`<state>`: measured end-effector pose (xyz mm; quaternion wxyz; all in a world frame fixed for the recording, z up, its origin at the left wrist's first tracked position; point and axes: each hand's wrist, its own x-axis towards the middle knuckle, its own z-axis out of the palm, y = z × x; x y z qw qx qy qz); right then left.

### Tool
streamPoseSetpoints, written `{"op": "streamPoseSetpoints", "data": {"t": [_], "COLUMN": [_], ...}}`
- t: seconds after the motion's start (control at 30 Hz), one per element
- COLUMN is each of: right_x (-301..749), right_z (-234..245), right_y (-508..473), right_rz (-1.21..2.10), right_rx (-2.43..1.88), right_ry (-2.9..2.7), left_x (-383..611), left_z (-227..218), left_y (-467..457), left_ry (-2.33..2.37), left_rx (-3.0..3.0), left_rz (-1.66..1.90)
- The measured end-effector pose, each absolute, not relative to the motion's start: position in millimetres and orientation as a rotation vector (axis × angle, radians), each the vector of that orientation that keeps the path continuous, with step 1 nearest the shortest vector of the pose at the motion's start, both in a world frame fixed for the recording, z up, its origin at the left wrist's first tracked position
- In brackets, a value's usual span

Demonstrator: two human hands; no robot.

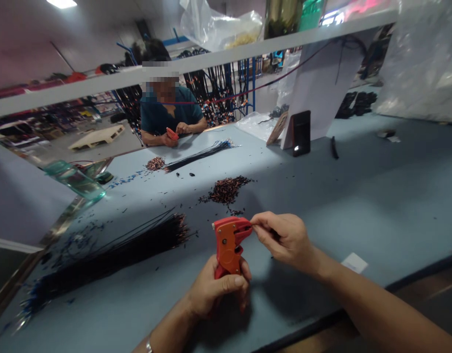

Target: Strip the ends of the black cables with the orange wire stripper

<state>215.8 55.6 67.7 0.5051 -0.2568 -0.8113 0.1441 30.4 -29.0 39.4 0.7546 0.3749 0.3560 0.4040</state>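
Note:
An orange and red wire stripper [227, 245] stands upright in my left hand [226, 287], whose fingers wrap round its handles. Its jaws point right, toward my right hand [284, 238]. Thumb and forefinger of that hand are pinched together right at the jaw tip. Whatever they pinch is too small or too hidden to make out. To the left lies a thick bundle of black wires [126, 252], copper-coloured ends facing right and blue ends at the lower left. Beyond the tool sits a pile of small black and copper-coloured bits [227, 189].
Across the table [376, 196] a co-worker [172, 110] holds a red tool near a smaller wire bundle [199, 156] and another pile of bits [155, 163]. A teal bottle [75, 180] leans at the left edge. A phone [301, 133] stands propped against a white panel.

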Motion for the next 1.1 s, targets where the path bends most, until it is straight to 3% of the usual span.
{"op": "streamPoseSetpoints", "data": {"t": [1.1], "right_x": [216.5], "right_z": [66.8], "right_y": [57.2], "right_rz": [0.292], "right_rx": [-0.629], "right_ry": [-1.979], "left_x": [37.8], "left_z": [40.2], "left_y": [-29.8], "left_ry": [0.749], "left_rx": [0.858], "left_rz": [0.911]}}
